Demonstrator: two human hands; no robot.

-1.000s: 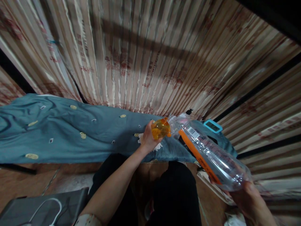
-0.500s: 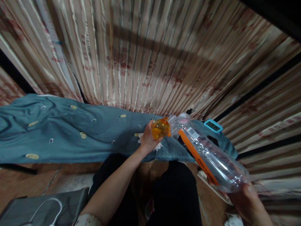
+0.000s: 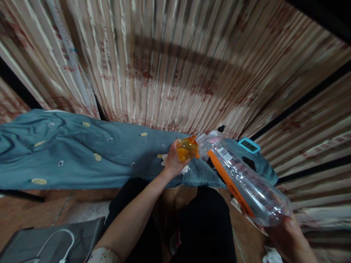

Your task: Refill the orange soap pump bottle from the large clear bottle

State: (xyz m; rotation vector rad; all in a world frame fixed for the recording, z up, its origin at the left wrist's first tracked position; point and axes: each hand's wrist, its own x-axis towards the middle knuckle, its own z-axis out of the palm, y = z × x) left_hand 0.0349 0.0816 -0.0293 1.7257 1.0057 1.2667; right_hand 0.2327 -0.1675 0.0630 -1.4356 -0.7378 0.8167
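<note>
Head view shows a small orange bottle gripped in the left hand, fingers closed round its body, held above the edge of a blue patterned cloth. Its top meets the mouth of a large clear plastic bottle (orange strip on the label), which slants down to the right hand; that hand is curled under its base. Just beyond the clear bottle lies a small teal-framed device. Striped curtains hang behind. At the lower left sits a grey case with a white cable.
</note>
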